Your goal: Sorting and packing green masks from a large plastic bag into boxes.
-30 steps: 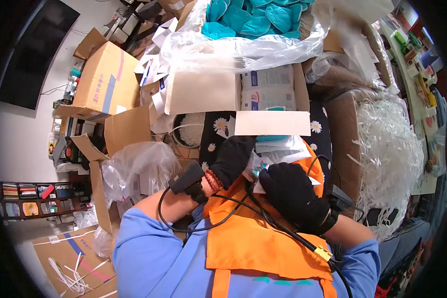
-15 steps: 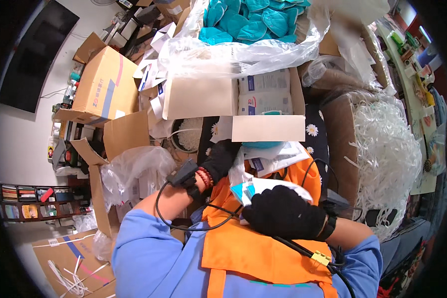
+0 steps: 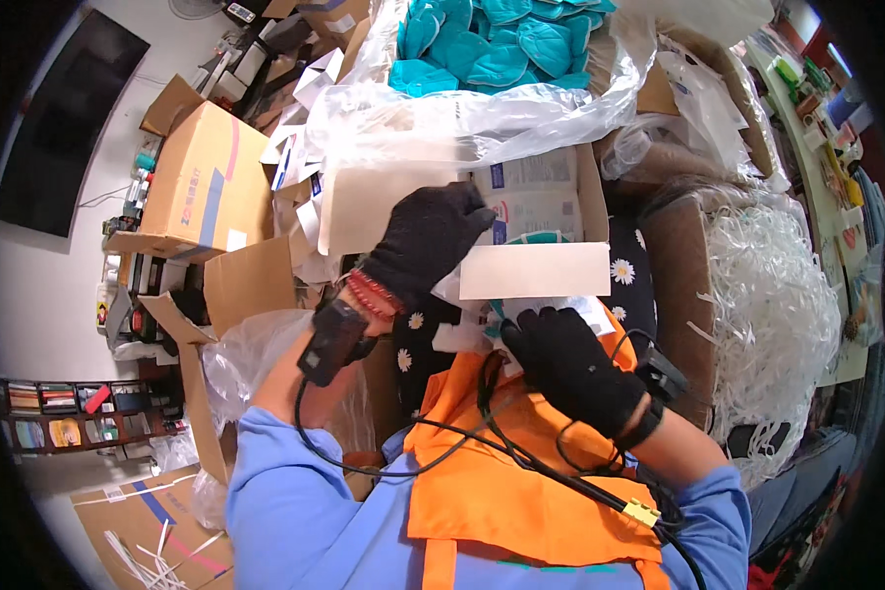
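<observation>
My left hand (image 3: 428, 241), in a black glove, is over the left edge of a small open carton (image 3: 535, 272). Its fingers are curled in; whether anything is in them is hidden. Inside the carton lie clear printed packets (image 3: 531, 211), with a bit of teal showing at the near side. My right hand (image 3: 575, 374), also gloved in black, is closed on a white packet (image 3: 590, 313) just below the carton's near flap. The fingers and the flap cover most of that packet. A little teal shows by the fingertips.
A plastic-lined box of teal folded masks (image 3: 492, 44) stands beyond the carton. On the right is a brown box heaped with white strips (image 3: 767, 315). Cardboard boxes (image 3: 202, 172) stand on the left. Black cables (image 3: 521, 457) cross my orange apron (image 3: 501, 511).
My left hand has risen from beside my lap to the carton's left edge. My right hand has moved forward with the white packet, from over the apron to the near flap.
</observation>
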`<state>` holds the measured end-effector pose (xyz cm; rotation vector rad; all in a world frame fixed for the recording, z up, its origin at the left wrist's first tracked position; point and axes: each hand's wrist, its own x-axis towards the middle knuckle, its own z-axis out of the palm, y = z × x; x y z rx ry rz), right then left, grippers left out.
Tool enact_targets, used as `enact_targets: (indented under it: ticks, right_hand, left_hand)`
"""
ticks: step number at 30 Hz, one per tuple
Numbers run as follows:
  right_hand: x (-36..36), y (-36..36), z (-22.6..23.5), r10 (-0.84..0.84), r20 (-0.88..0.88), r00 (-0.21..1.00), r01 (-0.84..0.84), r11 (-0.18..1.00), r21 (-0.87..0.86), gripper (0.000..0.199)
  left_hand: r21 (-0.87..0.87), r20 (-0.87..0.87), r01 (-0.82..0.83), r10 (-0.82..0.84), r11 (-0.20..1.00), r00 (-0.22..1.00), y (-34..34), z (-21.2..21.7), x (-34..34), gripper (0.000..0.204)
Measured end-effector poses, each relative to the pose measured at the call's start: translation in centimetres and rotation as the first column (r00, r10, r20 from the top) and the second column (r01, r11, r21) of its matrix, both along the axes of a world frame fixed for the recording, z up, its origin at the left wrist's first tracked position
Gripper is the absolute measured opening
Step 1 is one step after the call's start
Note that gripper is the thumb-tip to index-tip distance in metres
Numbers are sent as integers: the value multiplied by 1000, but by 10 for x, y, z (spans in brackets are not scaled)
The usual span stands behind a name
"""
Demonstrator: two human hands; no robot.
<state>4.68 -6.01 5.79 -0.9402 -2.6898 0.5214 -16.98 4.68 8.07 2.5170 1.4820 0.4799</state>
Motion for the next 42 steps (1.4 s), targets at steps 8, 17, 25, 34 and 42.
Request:
enact_targets:
  ticks: [8,17,25,34,42]
  right_hand:
    - [7,45,28,-334,-180,925,364,917,164,39]
    - [13,46,-3,-413,-145,899,420,907,21,48]
    - [15,41,-7,-395,-193,898,408,912,36,50]
    - [24,39,-1,-401,-318,859,415,909,-26,46]
    - [48,45,13,-464,-545,698,483,867,-120,28]
  left_hand:
    - [-131,-180,-51,27,990,983,104,-149,40,28]
    - [-498,-512,-142,-157,856,845,105,-76,67,55]
    - [-451,-383,-152,-37,879,923,94,-88,44,52]
    - [-396,-352,-44,-107,917,930,52,-46,55,40]
    - [-28,-82,2,-4,1000,997,18,-22,44,16]
